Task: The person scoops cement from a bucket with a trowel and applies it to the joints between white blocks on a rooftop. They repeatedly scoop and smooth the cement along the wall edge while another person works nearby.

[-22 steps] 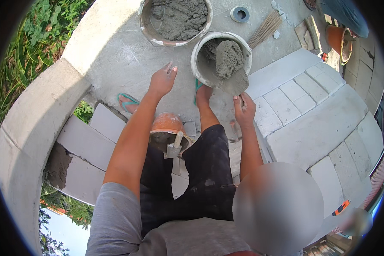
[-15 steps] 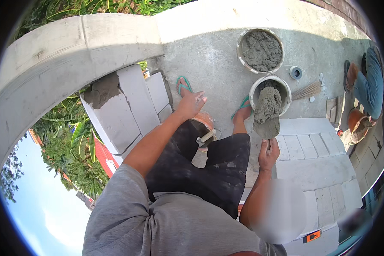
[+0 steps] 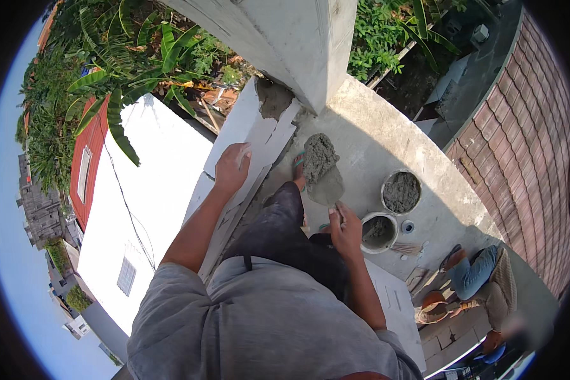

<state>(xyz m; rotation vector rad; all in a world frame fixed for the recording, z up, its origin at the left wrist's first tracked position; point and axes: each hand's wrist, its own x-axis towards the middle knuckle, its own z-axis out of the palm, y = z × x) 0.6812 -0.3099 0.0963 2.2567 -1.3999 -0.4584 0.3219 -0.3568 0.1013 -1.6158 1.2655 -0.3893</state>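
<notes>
My right hand [image 3: 346, 229] is closed around the handle of a trowel [image 3: 327, 189], whose blade is heaped with wet grey mortar [image 3: 320, 154]. The loaded blade hangs over the concrete floor in front of me. My left hand [image 3: 232, 168], with nothing in it, has its fingers loosely bent and the thumb apart. It is over the white block wall [image 3: 244, 130] to my left; whether it touches the blocks I cannot tell. A patch of mortar [image 3: 274, 99] covers the wall's far end, against the concrete column [image 3: 297, 50].
Two buckets stand on the floor at right: a mortar-filled bucket [image 3: 401, 192] and a partly filled bucket [image 3: 396, 235]. Beside them lie a grey ring-shaped object [image 3: 408, 226] and a brush of bristles [image 3: 408, 249]. Another person [image 3: 481, 278] works at lower right near an orange bucket [image 3: 432, 305].
My view has turned left toward the wall and column. The loaded trowel has moved away from above the bucket toward the wall. My left hand has come over the blocks.
</notes>
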